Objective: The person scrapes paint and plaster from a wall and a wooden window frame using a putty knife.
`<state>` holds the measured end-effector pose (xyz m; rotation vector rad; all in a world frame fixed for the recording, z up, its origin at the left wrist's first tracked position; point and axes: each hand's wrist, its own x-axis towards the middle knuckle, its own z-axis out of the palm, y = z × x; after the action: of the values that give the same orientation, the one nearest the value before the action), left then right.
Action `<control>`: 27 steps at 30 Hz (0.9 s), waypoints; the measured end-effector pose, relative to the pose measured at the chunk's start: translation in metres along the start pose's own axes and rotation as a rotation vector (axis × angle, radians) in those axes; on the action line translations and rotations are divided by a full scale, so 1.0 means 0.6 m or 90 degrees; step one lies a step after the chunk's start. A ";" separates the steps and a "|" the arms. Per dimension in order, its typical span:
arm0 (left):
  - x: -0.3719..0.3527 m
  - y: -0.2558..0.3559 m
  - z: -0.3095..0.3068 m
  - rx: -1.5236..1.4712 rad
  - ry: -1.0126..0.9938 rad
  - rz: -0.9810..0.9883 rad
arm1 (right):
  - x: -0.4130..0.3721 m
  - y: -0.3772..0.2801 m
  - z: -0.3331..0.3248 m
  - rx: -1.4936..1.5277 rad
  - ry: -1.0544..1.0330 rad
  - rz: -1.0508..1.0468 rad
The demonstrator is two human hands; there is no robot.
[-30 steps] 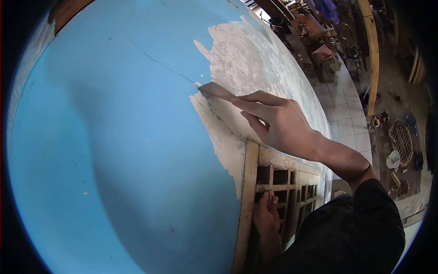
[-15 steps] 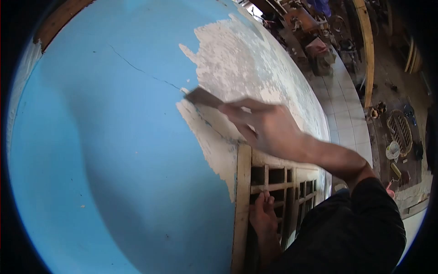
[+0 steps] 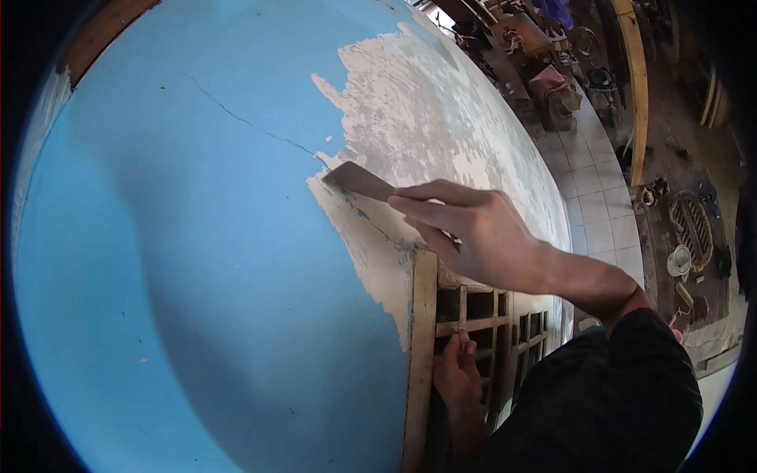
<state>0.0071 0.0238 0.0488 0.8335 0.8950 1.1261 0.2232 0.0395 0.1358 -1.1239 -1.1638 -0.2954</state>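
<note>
My right hand (image 3: pixel 481 229) is closed around a putty knife (image 3: pixel 359 181), whose handle is hidden in my fingers. The blade's edge lies against the wall, beside the border of the blue paint (image 3: pixel 229 252) and a bare whitish patch (image 3: pixel 394 102). A thin dark crack (image 3: pixel 252 124) runs across the blue paint and down past the blade. Lower down, my left hand (image 3: pixel 459 374) grips a wooden bar of the lattice window (image 3: pixel 473 323), with its fingers wrapped over the bar.
A pale window frame post (image 3: pixel 420 355) stands beside the lattice. To the right lie a tiled floor strip (image 3: pixel 595 185), a white tub (image 3: pixel 678 260), a paint roller (image 3: pixel 684 296) and a woven oval piece (image 3: pixel 691 229). A wooden post (image 3: pixel 633 94) rises there.
My right hand and the putty knife have shifted slightly right and down along the wall. The left hand still holds the window bar.
</note>
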 end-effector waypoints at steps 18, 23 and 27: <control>0.009 -0.010 -0.025 -0.002 -0.027 -0.019 | 0.028 -0.001 -0.007 0.006 -0.009 -0.006; 0.000 -0.004 -0.019 -0.014 -0.061 -0.010 | 0.033 0.002 -0.003 -0.003 0.023 -0.045; 0.010 -0.011 -0.034 0.003 -0.022 -0.045 | 0.035 0.006 -0.002 -0.005 0.000 -0.019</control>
<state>-0.0081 0.0301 0.0337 0.8173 0.8918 1.0456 0.2352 0.0470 0.1514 -1.1143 -1.1804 -0.3231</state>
